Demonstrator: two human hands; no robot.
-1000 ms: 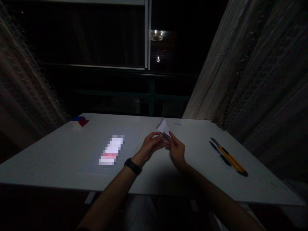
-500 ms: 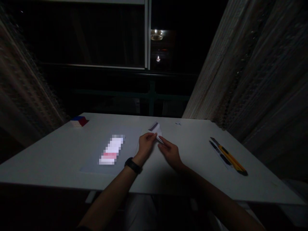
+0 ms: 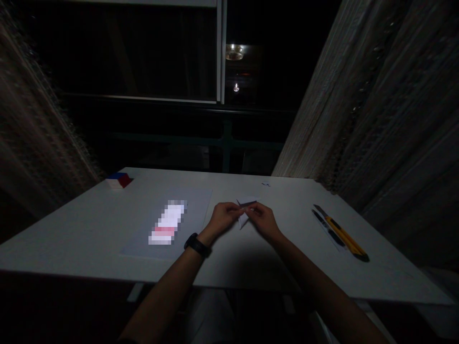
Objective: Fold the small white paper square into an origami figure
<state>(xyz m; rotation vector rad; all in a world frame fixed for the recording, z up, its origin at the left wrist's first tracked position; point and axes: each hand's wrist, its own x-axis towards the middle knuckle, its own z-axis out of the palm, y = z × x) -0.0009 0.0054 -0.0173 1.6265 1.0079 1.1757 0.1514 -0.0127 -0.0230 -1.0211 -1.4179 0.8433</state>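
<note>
Between my two hands is a small piece of folded white paper [image 3: 243,220], with a pointed corner toward me and a darker strip along its far side. My left hand [image 3: 225,217] pinches its left side with thumb and fingers. From the right, my right hand [image 3: 264,220] pinches the same paper, the fingertips of both hands nearly meeting at its middle. The fingers cover part of the folds. A black watch [image 3: 197,245] is on my left wrist.
Left of my hands, a lit, blurred-out screen [image 3: 167,223] lies on a large white sheet [image 3: 201,205]. A coloured cube [image 3: 119,180] sits at the back left. Paper scraps [image 3: 266,184] lie at the back. On the right are a yellow box cutter [image 3: 346,234] and a dark, slim tool [image 3: 328,228].
The folded paper has turned, its point now facing me. My right hand has moved slightly up and right, and my left hand slightly right, both keeping the paper.
</note>
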